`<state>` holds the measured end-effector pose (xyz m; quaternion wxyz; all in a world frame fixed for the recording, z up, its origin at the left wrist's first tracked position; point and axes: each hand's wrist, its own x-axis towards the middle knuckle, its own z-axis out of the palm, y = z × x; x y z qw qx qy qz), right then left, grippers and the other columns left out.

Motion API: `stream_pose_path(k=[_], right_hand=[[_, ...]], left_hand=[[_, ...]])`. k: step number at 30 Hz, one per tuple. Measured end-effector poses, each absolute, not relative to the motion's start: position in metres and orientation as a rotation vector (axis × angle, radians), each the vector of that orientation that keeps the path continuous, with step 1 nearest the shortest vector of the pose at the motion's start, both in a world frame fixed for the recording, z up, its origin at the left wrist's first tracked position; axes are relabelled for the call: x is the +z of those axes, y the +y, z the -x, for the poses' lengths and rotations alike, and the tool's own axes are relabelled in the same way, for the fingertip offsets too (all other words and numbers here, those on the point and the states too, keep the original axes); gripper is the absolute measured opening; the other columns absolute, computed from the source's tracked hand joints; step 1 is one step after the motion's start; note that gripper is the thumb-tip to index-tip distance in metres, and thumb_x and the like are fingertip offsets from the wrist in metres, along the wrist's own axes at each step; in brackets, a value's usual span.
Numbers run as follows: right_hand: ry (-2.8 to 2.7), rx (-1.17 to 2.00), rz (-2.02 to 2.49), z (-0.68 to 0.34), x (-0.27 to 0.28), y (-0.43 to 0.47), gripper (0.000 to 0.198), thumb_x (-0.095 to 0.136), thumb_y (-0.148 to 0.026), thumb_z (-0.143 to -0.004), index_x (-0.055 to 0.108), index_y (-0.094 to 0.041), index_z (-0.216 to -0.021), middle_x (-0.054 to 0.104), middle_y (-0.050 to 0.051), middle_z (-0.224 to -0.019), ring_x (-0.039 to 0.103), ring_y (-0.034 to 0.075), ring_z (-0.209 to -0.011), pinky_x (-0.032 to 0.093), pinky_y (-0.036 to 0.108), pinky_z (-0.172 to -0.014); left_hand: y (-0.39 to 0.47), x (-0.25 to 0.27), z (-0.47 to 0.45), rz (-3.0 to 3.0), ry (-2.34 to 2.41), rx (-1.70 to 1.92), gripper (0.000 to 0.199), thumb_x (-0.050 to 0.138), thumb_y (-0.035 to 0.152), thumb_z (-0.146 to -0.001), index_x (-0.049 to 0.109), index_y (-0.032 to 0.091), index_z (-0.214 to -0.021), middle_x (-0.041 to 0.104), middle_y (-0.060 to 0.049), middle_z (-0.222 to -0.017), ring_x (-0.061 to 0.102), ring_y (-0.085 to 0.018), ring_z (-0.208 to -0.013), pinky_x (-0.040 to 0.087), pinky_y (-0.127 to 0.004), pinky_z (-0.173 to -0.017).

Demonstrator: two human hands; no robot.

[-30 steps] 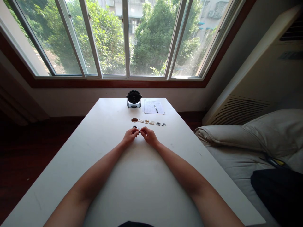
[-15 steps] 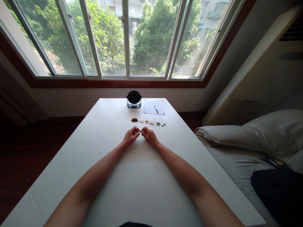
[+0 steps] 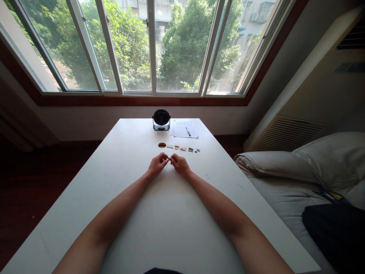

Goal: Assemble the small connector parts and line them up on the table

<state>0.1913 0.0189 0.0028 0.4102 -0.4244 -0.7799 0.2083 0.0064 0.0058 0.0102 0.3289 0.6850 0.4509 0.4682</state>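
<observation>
My left hand (image 3: 158,163) and my right hand (image 3: 178,163) meet over the white table (image 3: 168,213), fingertips almost touching. Between them is a small dark piece (image 3: 169,158), pinched from both sides; it is too small to tell its kind. Just beyond the hands runs a row of small parts: white-and-tan pieces (image 3: 170,146), tan pieces (image 3: 177,147), pale pieces (image 3: 183,148), dark grey pieces (image 3: 191,149) and a few small grey bits (image 3: 198,150). Something small behind my left fingers is mostly hidden.
A round hole (image 3: 162,145) opens in the tabletop left of the row. Farther back stand a small black fan (image 3: 161,118) and, to its right, paper sheets (image 3: 181,131) with a pen (image 3: 188,131) on top. A grey sofa (image 3: 273,163) borders the table's right side.
Both hands stay in nearly the same place, with only a slight shift of the fingers around the small dark piece. The parts on the table have not moved.
</observation>
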Motion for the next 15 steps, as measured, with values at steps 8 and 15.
stream_pose_path(k=[8, 15], right_hand=[[-1.945, 0.573, 1.105, -0.1906, 0.0020, 0.0202, 0.027, 0.046, -0.041, -0.097, 0.059, -0.022, -0.083, 0.065, -0.001, -0.070, 0.055, 0.013, -0.061, 0.039, 0.023, -0.062], [-1.958, 0.594, 1.090, -0.1907, 0.0004, 0.0211, 0.032, 0.045, -0.042, -0.098, 0.057, -0.021, -0.076, 0.063, -0.001, -0.066, 0.054, 0.013, -0.059, 0.039, 0.023, -0.062]], left_hand=[[0.0033, 0.0130, -0.0083, -1.888, 1.138, 1.197, 0.016, 0.062, 0.027, -0.083, 0.065, 0.020, -0.097, 0.065, -0.001, -0.079, 0.055, -0.012, -0.065, 0.044, -0.024, -0.062], [0.0040, 0.0114, -0.0079, -1.932, 1.173, 1.187, 0.017, 0.061, 0.034, -0.087, 0.067, 0.019, -0.091, 0.065, -0.001, -0.078, 0.054, -0.012, -0.064, 0.043, -0.025, -0.062]])
